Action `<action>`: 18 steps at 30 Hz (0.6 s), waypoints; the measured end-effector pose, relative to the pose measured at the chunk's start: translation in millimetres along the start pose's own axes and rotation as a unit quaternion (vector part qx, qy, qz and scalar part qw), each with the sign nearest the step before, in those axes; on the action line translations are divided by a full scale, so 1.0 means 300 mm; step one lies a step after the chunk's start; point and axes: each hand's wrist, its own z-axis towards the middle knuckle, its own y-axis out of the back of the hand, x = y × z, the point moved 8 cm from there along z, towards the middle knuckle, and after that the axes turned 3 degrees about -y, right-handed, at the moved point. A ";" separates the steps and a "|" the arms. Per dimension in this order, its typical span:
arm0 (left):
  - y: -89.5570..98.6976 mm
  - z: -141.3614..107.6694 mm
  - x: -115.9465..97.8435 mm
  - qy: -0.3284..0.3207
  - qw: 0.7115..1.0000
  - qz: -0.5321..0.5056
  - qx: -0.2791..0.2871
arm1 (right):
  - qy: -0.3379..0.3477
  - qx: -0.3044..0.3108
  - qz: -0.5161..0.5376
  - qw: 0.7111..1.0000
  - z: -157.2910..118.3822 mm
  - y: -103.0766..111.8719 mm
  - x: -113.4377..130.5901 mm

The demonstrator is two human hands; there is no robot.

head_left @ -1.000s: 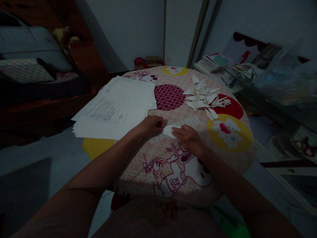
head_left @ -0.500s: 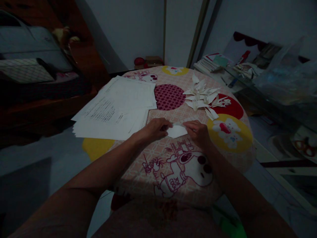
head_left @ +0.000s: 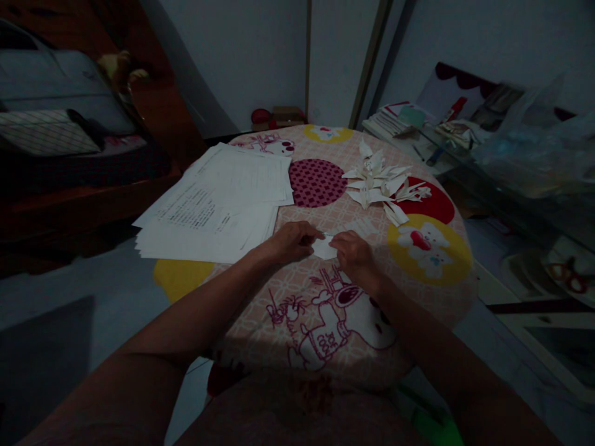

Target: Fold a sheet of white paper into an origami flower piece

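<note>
A small piece of white folded paper (head_left: 324,249) lies just above the patterned tablecloth (head_left: 260,334), held between both hands. My left hand (head_left: 297,241) pinches its left side, fingers closed. From the right, my right hand (head_left: 352,251) is closed on the paper's other side, its fingertips close to the left ones. My fingers cover part of the paper, so its full shape is hidden. Beyond my right hand sits a cluster of folded white paper flowers (head_left: 372,183). To the left of my left hand is a stack of printed sheets (head_left: 214,204).
A glass-topped side table (head_left: 493,179) on the right carries a plastic bag (head_left: 520,148) and a pile of books (head_left: 388,119). On the left stands a wooden bench (head_left: 158,111) with bags on it. Small boxes (head_left: 286,116) are at the wall behind the table.
My right hand has moved left along the paper, closer to my left hand, and less of the paper shows. My left hand has stayed nearly still.
</note>
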 end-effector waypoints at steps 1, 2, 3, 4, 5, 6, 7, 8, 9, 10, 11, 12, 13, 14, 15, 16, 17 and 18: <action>0.000 0.001 0.004 -0.001 1.000 -0.001 0.000 | -0.001 -0.004 0.013 1.000 0.004 -0.001 0.005; 0.000 0.001 0.005 -0.005 1.000 0.003 0.001 | -0.003 -0.007 0.020 1.000 0.007 0.000 0.009; 0.000 0.001 0.002 -0.013 1.000 0.013 0.005 | -0.004 -0.010 0.022 1.000 0.009 0.001 0.012; -0.001 0.000 -0.006 -0.022 0.999 0.028 0.008 | -0.004 -0.013 0.020 1.000 0.009 0.002 0.015; -0.001 -0.002 -0.016 -0.033 0.998 0.048 0.011 | -0.002 -0.014 0.014 1.000 0.008 0.003 0.019; -0.003 -0.003 -0.030 -0.044 0.997 0.069 0.016 | 0.001 -0.013 0.006 1.000 0.005 0.003 0.025; -0.005 -0.005 -0.045 -0.052 0.994 0.091 0.020 | 0.004 -0.009 -0.004 1.000 0.002 0.002 0.030; -0.009 -0.007 -0.059 -0.056 0.992 0.113 0.025 | 0.007 -0.005 -0.014 1.000 -0.001 -0.001 0.036; -0.015 -0.009 -0.072 -0.057 0.989 0.134 0.029 | 0.009 0.001 -0.023 1.000 -0.004 -0.004 0.042; -0.020 -0.011 -0.084 -0.053 0.986 0.157 0.032 | 0.010 0.008 -0.032 0.999 -0.008 -0.008 0.048; -0.026 -0.012 -0.093 -0.047 0.982 0.179 0.036 | 0.010 0.014 -0.039 0.999 -0.010 -0.012 0.052; -0.031 -0.013 -0.099 -0.038 0.979 0.199 0.037 | 0.011 0.021 -0.044 0.999 -0.012 -0.016 0.057; -0.036 -0.013 -0.104 -0.029 0.975 0.216 0.039 | 0.014 0.029 -0.048 0.998 -0.014 -0.020 0.061; -0.040 -0.014 -0.108 -0.023 0.972 0.230 0.042 | 0.017 0.037 -0.051 0.998 -0.016 -0.025 0.065; -0.042 -0.014 -0.112 -0.018 0.970 0.240 0.044 | 0.020 0.043 -0.054 0.997 -0.018 -0.028 0.067; -0.042 -0.015 -0.114 -0.014 0.968 0.246 0.049 | 0.023 0.047 -0.058 0.997 -0.019 -0.030 0.068; -0.041 -0.016 -0.113 -0.011 0.967 0.249 0.053 | 0.027 0.049 -0.061 0.997 -0.019 -0.031 0.069; -0.036 -0.017 -0.109 -0.004 0.966 0.251 0.057 | 0.031 0.049 -0.063 0.996 -0.020 -0.031 0.069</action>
